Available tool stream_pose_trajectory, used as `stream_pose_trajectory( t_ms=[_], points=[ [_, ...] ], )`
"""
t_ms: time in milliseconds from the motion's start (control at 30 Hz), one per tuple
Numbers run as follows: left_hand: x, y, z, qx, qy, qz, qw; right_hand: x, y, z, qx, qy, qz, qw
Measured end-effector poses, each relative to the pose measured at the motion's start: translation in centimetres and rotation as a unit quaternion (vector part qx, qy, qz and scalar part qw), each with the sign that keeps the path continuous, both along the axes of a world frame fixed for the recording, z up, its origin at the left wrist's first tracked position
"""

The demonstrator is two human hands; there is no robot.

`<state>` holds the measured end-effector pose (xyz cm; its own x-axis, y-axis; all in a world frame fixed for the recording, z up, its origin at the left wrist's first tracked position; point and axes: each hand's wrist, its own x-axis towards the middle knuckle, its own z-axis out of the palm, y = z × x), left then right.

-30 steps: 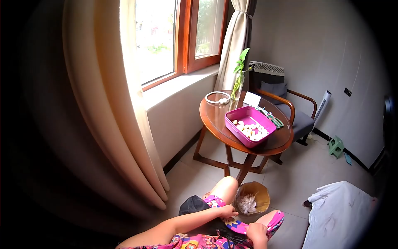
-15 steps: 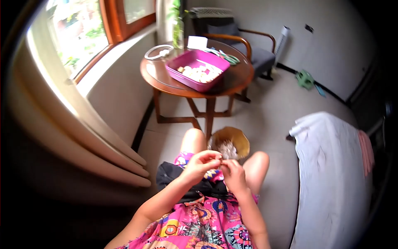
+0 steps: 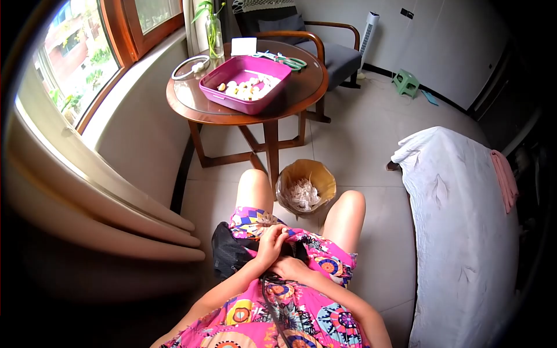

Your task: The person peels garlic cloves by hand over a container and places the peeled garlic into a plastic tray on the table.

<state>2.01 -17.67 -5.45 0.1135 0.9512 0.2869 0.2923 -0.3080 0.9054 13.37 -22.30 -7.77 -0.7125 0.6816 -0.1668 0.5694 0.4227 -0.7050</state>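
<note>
In the head view, my left hand [image 3: 270,243] is over my lap with its thumb and fingers pinched together. Whatever is between the fingertips is too small to make out. My right hand [image 3: 290,268] reaches below it, close to the black mesh bag [image 3: 226,250] on my lap. Its fingers are hidden behind my left wrist and the dark opening. A lined waste bin [image 3: 322,174] stands between my knees, with pale, papery peelings [image 3: 303,194] inside. On the round table, a magenta tub [image 3: 255,108] contains several whitish clove-like pieces [image 3: 248,90].
The round wooden table [image 3: 304,95] also bears green-handled scissors [image 3: 291,62], a white card [image 3: 243,46] and a glass vase [image 3: 214,39]. An armchair [image 3: 339,58] is behind it. A cloth-covered piece of furniture [image 3: 464,232] is on the right, a curtain [image 3: 116,203] on the left.
My hands have come apart and drawn back towards my lap. The right one has dropped under the left, to the black bag. The camera view has shifted, so the table sits further left.
</note>
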Motion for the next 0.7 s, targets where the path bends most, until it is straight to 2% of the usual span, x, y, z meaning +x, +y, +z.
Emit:
stream_pose_trajectory(
  t_ms=[33,67,167,200,300,433,500,533,567,633,667,700],
  points=[
    [-0.1,-0.5,0.5,-0.034,-0.024,-0.008,0.999,-0.1,-0.6,3.3,0.01,0.008,-0.022,1.0],
    [-0.2,-0.8,0.8,-0.067,-0.048,-0.017,0.996,-0.3,-0.9,2.7,-0.01,0.025,-0.03,0.999],
    [-0.1,-0.1,0.1,-0.066,-0.141,-0.024,0.988,-0.3,-0.3,1.4,-0.058,0.075,-0.038,0.995],
    [-0.3,0.0,1.3,-0.088,-0.188,-0.014,0.978,-0.2,0.0,1.8,-0.08,0.091,-0.026,0.992],
    [-2.7,0.6,4.5,-0.033,-0.258,0.02,0.965,-1.0,0.5,4.8,-0.118,0.1,0.003,0.988],
    [-10.1,2.1,7.2,0.029,-0.122,0.105,0.987,-3.5,1.1,8.3,-0.122,0.256,-0.035,0.958],
    [-14.8,3.0,4.3,0.043,-0.123,0.174,0.976,-4.6,1.5,10.5,-0.095,0.294,-0.064,0.949],
    [-17.0,3.1,2.4,-0.022,-0.183,0.215,0.959,-5.2,2.0,11.6,-0.074,0.325,-0.049,0.942],
    [-19.1,2.9,-0.2,-0.087,-0.241,0.252,0.933,-5.8,2.4,12.8,-0.13,0.327,-0.047,0.935],
    [-23.6,2.1,-7.8,-0.156,-0.266,0.231,0.922,-6.9,2.8,16.2,-0.207,0.361,-0.035,0.909],
    [-23.6,1.5,-8.2,-0.225,-0.319,0.242,0.888,-7.1,2.9,17.0,-0.228,0.4,0.01,0.888],
    [-22.5,0.4,-6.3,-0.24,-0.32,0.221,0.89,-6.7,3.3,19.1,-0.17,0.384,0.056,0.906]
  ],
)
